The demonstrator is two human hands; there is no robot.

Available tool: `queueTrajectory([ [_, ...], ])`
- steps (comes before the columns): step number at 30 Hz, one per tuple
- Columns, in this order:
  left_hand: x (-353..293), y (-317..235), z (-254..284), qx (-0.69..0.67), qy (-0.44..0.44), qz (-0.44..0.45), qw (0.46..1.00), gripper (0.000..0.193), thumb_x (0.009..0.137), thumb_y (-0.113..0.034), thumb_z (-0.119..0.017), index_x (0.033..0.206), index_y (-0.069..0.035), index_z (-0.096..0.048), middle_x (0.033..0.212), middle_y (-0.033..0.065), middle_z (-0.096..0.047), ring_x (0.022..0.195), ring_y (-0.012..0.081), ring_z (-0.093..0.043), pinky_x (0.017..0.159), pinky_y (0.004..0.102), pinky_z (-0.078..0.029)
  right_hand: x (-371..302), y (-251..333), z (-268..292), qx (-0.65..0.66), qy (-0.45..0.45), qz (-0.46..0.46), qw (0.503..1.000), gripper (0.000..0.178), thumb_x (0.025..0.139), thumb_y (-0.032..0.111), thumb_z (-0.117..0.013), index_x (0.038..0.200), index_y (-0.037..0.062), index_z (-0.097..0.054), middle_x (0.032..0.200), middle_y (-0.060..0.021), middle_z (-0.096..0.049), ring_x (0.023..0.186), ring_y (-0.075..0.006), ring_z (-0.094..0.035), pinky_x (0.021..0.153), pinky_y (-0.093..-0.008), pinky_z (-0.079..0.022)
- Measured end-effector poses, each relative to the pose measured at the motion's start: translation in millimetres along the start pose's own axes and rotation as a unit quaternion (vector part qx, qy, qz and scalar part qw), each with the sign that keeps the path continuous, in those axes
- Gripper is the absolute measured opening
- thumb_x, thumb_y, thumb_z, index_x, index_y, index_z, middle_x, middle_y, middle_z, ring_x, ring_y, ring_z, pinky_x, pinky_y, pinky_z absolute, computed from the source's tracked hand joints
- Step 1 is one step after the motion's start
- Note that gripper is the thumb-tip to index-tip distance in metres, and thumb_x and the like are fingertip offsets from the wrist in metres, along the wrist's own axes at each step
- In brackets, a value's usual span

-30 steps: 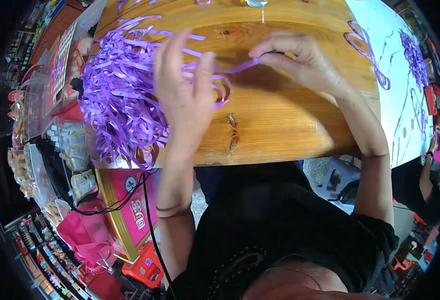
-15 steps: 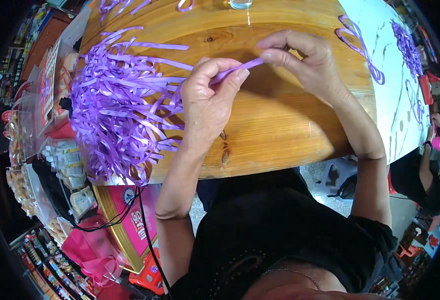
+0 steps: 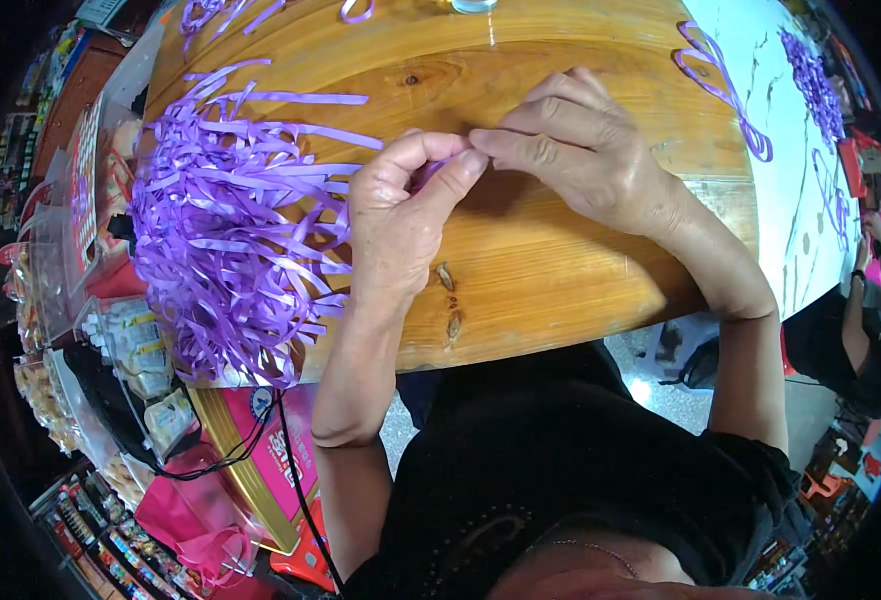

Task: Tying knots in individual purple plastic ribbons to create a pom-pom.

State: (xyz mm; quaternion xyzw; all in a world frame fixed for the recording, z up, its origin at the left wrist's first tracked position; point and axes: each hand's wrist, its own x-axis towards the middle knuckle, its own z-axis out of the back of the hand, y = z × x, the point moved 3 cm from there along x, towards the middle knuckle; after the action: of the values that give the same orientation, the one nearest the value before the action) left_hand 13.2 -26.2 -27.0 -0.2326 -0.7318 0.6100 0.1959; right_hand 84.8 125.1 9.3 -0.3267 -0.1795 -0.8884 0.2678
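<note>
Above the middle of the wooden table (image 3: pixel 551 290), my two hands meet at the fingertips. My left hand (image 3: pixel 401 205) is closed in a pinch on a purple ribbon (image 3: pixel 429 172), of which only a short bit shows between thumb and forefinger. Against the left thumb tip, my right hand (image 3: pixel 591 150) is pinched too, its thumb and forefinger pressed together at the ribbon's end. What lies between the right fingertips is mostly covered by the fingers. To the left of my left hand spreads a large heap of purple ribbon strips (image 3: pixel 231 230), with several loose ends pointing toward it.
Looped purple ribbons (image 3: pixel 726 90) lie at the table's right side, with another purple bunch (image 3: pixel 811 85) on the white marbled surface (image 3: pixel 776 190). A glass (image 3: pixel 474 5) stands at the far edge. Packaged goods (image 3: pixel 131 340) crowd the left. Another person's arm (image 3: pixel 861 300) shows far right.
My right hand has moved left and slightly down, from holding the ribbon stretched out to meeting my left fingertips. The ribbon span between the hands is now hidden. The view has shifted slightly.
</note>
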Motion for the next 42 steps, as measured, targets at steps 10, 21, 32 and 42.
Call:
queueTrajectory([
  [10, 3.2, -0.3, 5.6, 0.139, 0.007, -0.078, 0.987, 0.008, 0.077, -0.001, -0.067, 0.085, 0.001, -0.064, 0.069, -0.0033, -0.051, 0.061, 0.0046, -0.045, 0.055, 0.0192, -0.037, -1.4, -5.2, 4.2, -0.039, 0.014, -0.020, 0.999, 0.023, 0.065, 0.004, -0.066, 0.088, -0.0003, -0.065, 0.079, -0.0082, -0.060, 0.072, -0.0219, -0.056, 0.063, -0.0312, -0.042],
  [21, 6.2, 3.3, 4.9, -0.099, -0.022, 0.001, 0.995, 0.013, 0.078, 0.001, -0.067, 0.090, -0.002, -0.063, 0.077, -0.0011, -0.059, 0.067, 0.0049, -0.052, 0.059, 0.0174, -0.041, -12.2, -15.4, -14.5, 0.631, 0.038, -0.403, 0.662, 0.018, 0.081, 0.001, -0.062, 0.098, 0.0035, -0.067, 0.089, -0.0049, -0.065, 0.079, -0.0105, -0.059, 0.075, -0.0240, -0.048],
  [32, -0.7, 15.0, -6.4, -0.001, -0.079, -0.129, 0.988, 0.010, 0.081, -0.001, -0.065, 0.090, -0.002, -0.063, 0.079, -0.0027, -0.056, 0.069, 0.0026, -0.048, 0.061, 0.0163, -0.039, -11.4, -13.0, -21.1, 0.452, -0.024, -0.323, 0.831, 0.023, 0.082, -0.001, -0.060, 0.104, 0.0028, -0.065, 0.095, -0.0045, -0.063, 0.087, -0.0112, -0.057, 0.078, -0.0227, -0.046],
  [42, 1.8, 19.9, -11.1, 0.044, -0.062, -0.169, 0.983, 0.010, 0.077, -0.001, -0.070, 0.085, -0.001, -0.064, 0.077, -0.0025, -0.053, 0.066, 0.0039, -0.046, 0.058, 0.0174, -0.037, -5.8, -1.6, -14.2, 0.109, -0.042, -0.161, 0.980, 0.022, 0.072, -0.004, -0.068, 0.093, 0.0019, -0.064, 0.081, -0.0069, -0.064, 0.071, -0.0174, -0.059, 0.062, -0.0262, -0.047],
])
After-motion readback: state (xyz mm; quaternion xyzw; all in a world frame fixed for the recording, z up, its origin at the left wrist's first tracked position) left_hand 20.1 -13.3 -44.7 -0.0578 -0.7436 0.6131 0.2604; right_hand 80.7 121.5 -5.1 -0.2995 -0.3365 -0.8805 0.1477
